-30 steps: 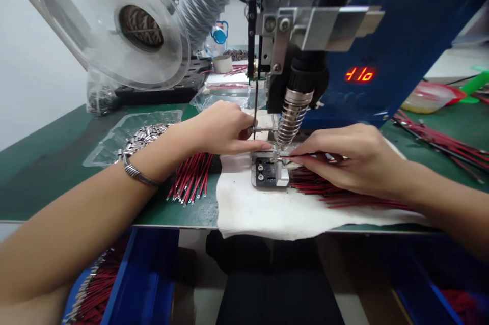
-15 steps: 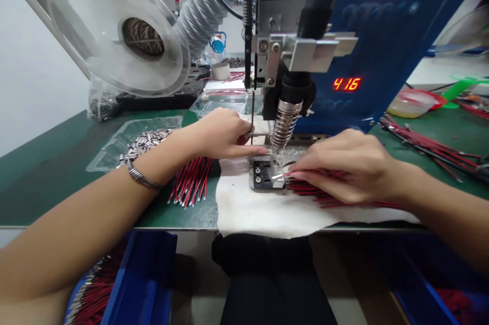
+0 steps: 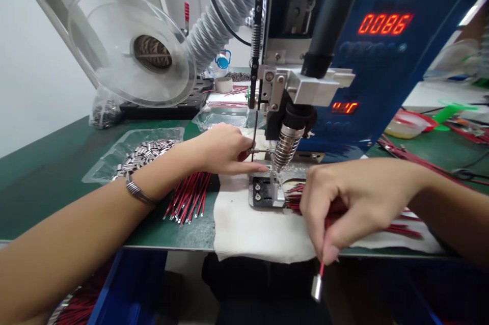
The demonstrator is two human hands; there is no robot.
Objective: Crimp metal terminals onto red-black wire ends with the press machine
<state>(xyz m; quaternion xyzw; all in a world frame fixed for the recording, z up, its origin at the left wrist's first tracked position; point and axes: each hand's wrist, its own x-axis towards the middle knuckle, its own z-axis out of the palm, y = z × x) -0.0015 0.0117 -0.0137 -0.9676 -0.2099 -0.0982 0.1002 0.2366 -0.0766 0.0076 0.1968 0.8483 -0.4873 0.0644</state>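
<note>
My right hand (image 3: pixel 349 202) pinches a red wire (image 3: pixel 322 265) that hangs past the table's front edge with a small metal sleeve (image 3: pixel 317 287) on its lower end. My left hand (image 3: pixel 223 149) rests by the small metal fixture (image 3: pixel 266 193) under the spring-tipped nozzle (image 3: pixel 284 144) of the blue machine (image 3: pixel 385 60), index finger stretched toward the fixture and the other fingers curled. What they hold I cannot make out. A pile of red wires (image 3: pixel 397 228) lies on the white cloth (image 3: pixel 248 228) under my right wrist.
A bundle of red wires (image 3: pixel 189 195) lies left of the cloth. A clear bag of metal sleeves (image 3: pixel 143 152) sits at the left, behind it a clear reel (image 3: pixel 132 45) and a grey hose (image 3: pixel 217 24). Blue bins (image 3: pixel 132 289) stand below the table edge.
My right hand has pulled back from the fixture toward the front edge, lifting a red wire with a metal sleeve on its end. The left hand stayed at the fixture. The view tilted upward.
</note>
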